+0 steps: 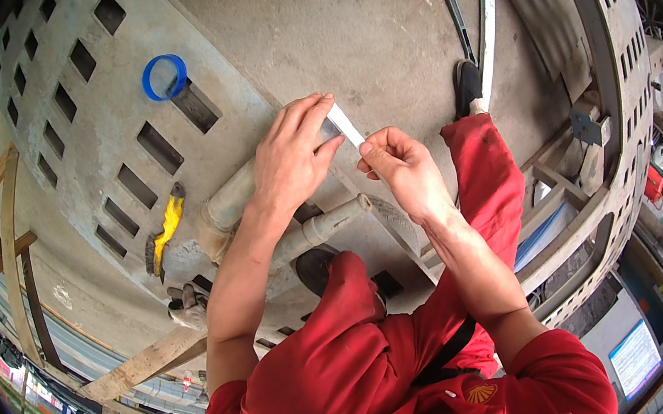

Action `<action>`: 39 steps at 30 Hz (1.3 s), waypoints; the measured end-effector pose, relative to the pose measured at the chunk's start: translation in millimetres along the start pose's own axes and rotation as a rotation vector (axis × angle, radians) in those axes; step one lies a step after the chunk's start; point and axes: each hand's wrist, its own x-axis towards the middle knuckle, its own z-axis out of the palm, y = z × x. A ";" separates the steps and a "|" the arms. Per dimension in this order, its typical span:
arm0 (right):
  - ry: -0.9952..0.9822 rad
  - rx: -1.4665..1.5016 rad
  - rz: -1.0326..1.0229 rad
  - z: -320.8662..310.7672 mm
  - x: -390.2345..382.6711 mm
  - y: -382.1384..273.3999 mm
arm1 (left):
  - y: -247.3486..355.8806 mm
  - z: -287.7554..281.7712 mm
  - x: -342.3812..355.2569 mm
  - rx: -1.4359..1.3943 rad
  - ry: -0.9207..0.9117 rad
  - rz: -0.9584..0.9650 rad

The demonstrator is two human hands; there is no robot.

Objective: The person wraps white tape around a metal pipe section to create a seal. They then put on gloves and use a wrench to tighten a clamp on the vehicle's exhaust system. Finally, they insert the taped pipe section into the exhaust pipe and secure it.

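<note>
A strip of white tape (348,126) runs taut between my two hands. My left hand (290,149) is curled over the end of a thick grey pipe (234,195), its fingertips at the tape's upper end, where the tape meets the pipe. My right hand (400,166) pinches the tape's other end between thumb and curled fingers; whether a spool sits inside them is hidden. Just below lies a second, thinner metal pipe (325,223) with a collar. The blue plastic ring (164,77) rests on the slotted metal plate (224,91), beyond my left hand.
A yellow-handled wire brush (168,228) and grey work gloves (187,306) lie to the left. A large pipe wrench (452,3) and a pale metal strip (486,32) lie far right, near my shoe. Wooden trestles (18,240) stand left; a perforated steel beam (625,84) curves along the right.
</note>
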 end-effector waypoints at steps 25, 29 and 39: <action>0.096 0.025 -0.178 12.1 56.2 69.4 | 11.8 12.5 9.3 0.205 -0.024 -0.083; 0.136 -0.052 -0.322 10.7 59.3 80.2 | 1.2 21.1 12.3 0.336 -0.081 -0.031; 0.184 -0.155 -0.332 -3.0 58.0 78.5 | -4.1 18.8 21.6 0.287 -0.153 -0.060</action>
